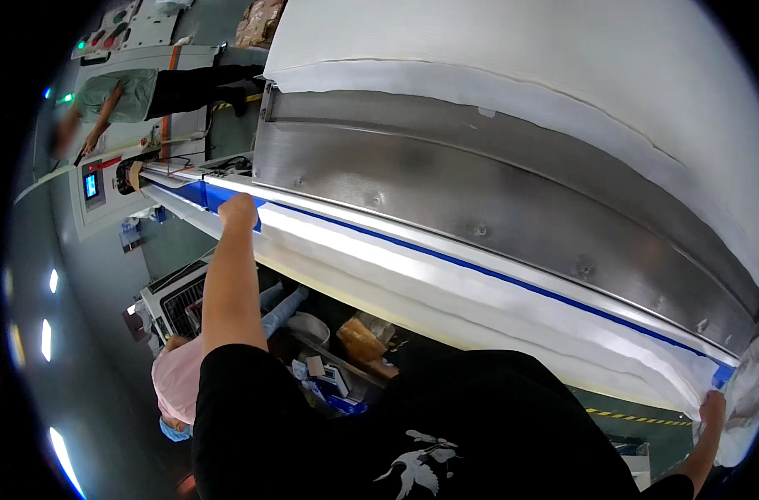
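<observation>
A long white sheet [413,265] of thin material lies along a rail with a blue strip [446,257] at its upper edge. My left hand [239,213] is closed at the sheet's left end, over the blue strip; its fingertips are hidden. Far to the right, my right hand [713,407] grips the sheet's right corner, just below the end of the blue strip. Between my hands the sheet is drawn out lengthwise, with soft folds toward the right. Its lower part hangs toward my body.
Beyond the rail stands a dented metal panel [479,196] beneath a large white roll [546,50]. Crumpled clear plastic [742,408] hangs at far right. One co-worker [125,96] stands by a control panel [94,185]; another in pink [179,379] is at lower left, near boxes [363,337].
</observation>
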Action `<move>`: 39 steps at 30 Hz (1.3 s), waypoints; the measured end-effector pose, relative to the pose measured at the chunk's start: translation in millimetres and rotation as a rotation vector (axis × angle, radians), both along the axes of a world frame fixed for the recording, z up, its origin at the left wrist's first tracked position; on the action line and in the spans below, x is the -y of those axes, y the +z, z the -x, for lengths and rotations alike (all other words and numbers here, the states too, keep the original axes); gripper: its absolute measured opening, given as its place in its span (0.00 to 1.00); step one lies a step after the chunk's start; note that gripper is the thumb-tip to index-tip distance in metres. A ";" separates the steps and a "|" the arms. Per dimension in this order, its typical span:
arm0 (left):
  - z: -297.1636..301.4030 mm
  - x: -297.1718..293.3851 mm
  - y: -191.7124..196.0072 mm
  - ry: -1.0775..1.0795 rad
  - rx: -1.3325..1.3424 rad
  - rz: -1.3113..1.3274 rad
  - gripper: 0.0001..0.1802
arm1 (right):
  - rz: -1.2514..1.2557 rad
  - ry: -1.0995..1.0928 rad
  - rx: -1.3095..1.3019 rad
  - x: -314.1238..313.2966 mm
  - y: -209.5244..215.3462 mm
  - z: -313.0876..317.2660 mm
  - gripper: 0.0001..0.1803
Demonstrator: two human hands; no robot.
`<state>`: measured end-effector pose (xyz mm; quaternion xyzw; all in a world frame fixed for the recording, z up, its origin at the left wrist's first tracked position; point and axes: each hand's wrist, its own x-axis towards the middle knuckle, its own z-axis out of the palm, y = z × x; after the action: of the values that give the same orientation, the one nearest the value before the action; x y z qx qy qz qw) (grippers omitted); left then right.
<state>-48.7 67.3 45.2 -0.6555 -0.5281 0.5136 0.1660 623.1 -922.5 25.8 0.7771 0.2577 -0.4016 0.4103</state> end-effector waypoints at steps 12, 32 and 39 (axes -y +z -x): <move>-69.0 66.9 -45.8 -0.154 0.508 -0.017 0.19 | 0.066 -0.250 -0.371 -151.2 4.2 38.9 0.33; -69.8 117.5 -57.3 -0.244 0.994 -0.019 0.17 | -0.471 -0.266 -0.212 -262.5 -14.9 129.6 0.15; -114.3 141.6 -44.7 -0.417 1.043 -0.067 0.19 | -0.607 -0.207 -0.243 -308.8 -15.1 168.5 0.11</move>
<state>65.5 -74.4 0.5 -0.9075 -0.4156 0.0608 0.0014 454.6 -613.7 10.7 0.8324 0.3321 -0.4357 0.0836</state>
